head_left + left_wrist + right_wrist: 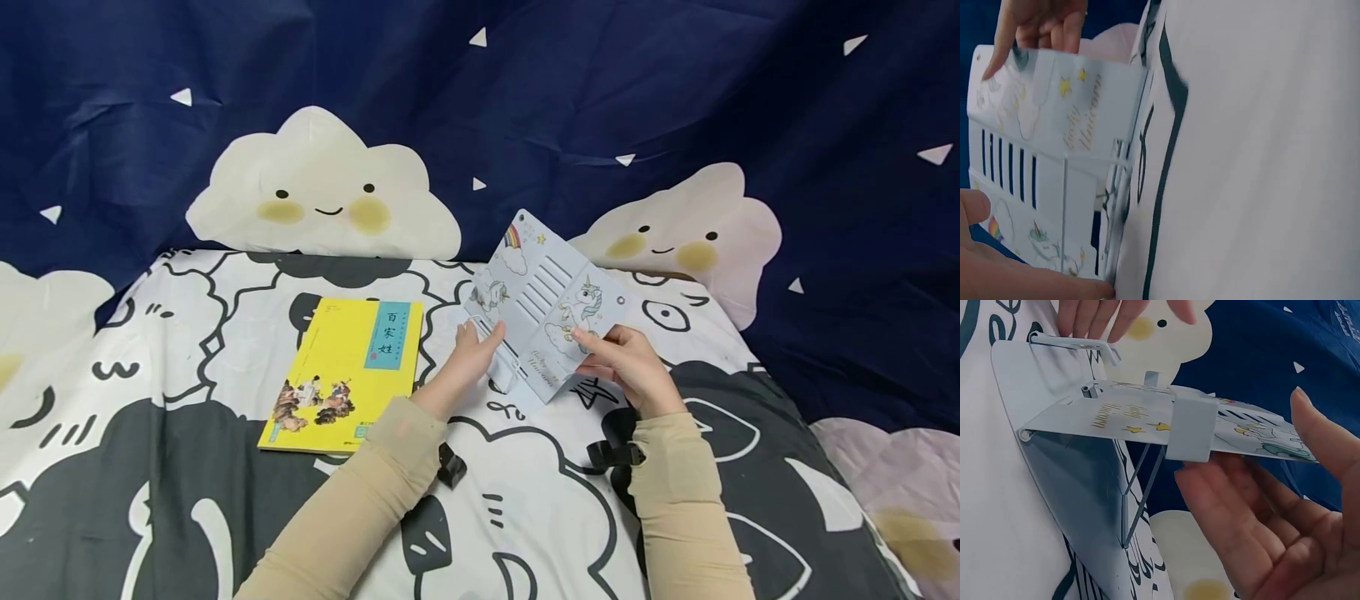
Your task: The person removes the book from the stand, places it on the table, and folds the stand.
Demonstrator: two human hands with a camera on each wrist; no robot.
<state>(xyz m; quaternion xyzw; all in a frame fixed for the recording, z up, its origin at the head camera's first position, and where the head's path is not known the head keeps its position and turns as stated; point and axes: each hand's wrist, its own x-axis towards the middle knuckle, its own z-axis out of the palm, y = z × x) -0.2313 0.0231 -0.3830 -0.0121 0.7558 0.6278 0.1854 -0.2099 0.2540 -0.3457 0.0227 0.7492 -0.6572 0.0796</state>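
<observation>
A pale metal folding book stand (pixel 543 333), printed with unicorns, stars and a rainbow, is held tilted between both hands over the bed sheet. My left hand (pixel 468 358) holds its left edge, thumb toward the slotted panel. At the right side my right hand (pixel 630 362) pinches the panel; the right wrist view has the thumb (pixel 1319 434) above and fingers (pixel 1241 512) beneath. That view also shows the base plate (pixel 1079 487) swung out at an angle, with a thin wire prop (pixel 1141 500) between it and the panel.
A yellow book (pixel 341 375) with a blue title label lies face up left of my hands. Under everything is a sheet (pixel 517 492) with dark, white and sheep-like drawings. Navy fabric (pixel 555 92) with cloud and triangle prints rises behind.
</observation>
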